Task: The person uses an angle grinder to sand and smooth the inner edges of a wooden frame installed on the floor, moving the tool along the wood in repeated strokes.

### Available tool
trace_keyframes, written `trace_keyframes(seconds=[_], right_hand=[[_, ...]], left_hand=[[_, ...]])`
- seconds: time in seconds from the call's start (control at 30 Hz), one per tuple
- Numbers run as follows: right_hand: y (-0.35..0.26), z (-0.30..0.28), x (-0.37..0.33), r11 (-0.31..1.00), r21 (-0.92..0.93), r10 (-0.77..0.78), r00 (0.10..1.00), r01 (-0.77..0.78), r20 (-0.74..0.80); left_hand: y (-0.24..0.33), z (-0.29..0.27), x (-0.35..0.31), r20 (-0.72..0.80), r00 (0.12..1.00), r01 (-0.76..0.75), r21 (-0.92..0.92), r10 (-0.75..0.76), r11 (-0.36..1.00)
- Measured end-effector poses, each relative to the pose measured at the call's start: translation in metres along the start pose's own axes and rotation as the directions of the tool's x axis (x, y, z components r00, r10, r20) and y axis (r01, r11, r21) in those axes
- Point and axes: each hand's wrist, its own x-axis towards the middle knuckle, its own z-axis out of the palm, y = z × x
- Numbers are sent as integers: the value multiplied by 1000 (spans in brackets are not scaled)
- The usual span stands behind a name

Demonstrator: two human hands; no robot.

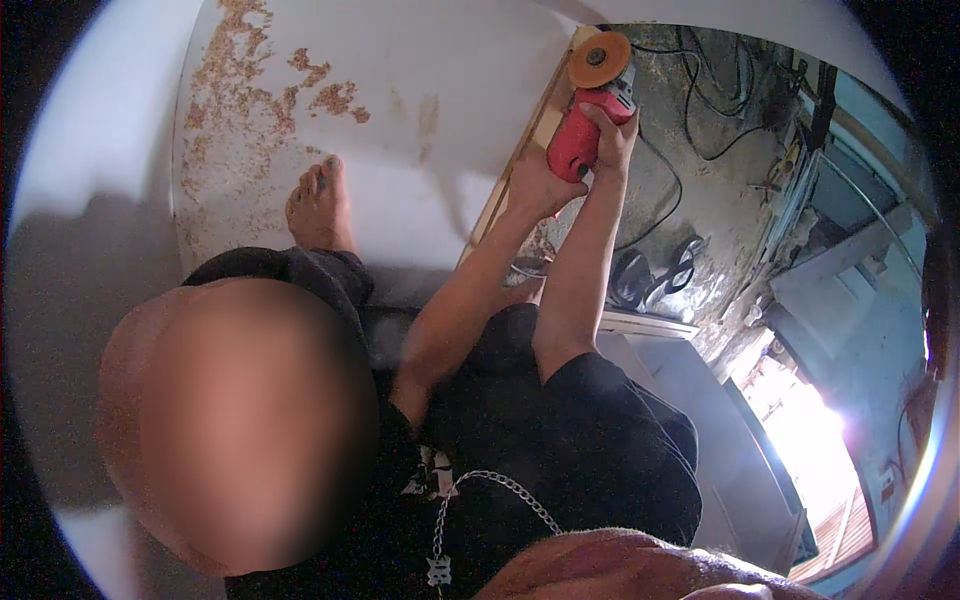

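Both of my hands hold a red angle grinder (574,143) fitted with an orange-brown round disc (588,66). My left hand (543,190) is closed around the rear end of its body. Farther forward, my right hand (615,140) wraps the side near the head, with the thumb lying over the red casing. The disc sits at the far end, above the top of a light wooden edge strip (500,195) that borders a white panel (400,130). Whether the disc touches the wood or spins, I cannot tell. Parts of the fingers are hidden behind the grinder.
Brown shavings (235,90) are scattered over the white panel, near my bare foot (325,210). On the lower rough floor to the right lie black cables (700,130) and dark sandals (632,278). A bright opening (810,430) shows at the lower right.
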Motion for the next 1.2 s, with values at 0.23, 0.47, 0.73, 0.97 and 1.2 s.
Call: trace_keyframes(seconds=[0.23, 0.47, 0.73, 0.97, 1.2], right_hand=[[0, -4, 0, 1000, -27, -8, 1000, 8, 16], [1, 0, -1, 997, -57, -50, 999, 51, 20], [-5, 8, -8, 1000, -7, -6, 1000, 6, -3], [0, -3, -2, 997, 21, 67, 998, -68, 10], [6, -2, -1, 999, -35, -15, 1000, 15, 4]], left_hand=[[6, -4, -5, 25, 1000, 11, -9, -11, 1000], [1, -2, -3, 15, 999, 46, 14, -46, 999], [-8, 4, -1, -60, 998, 0, -1, 0, 1000], [-9, 7, 2, -45, 999, -3, -4, 3, 1000], [-12, 10, 5, -50, 999, -1, 46, 3, 999]])
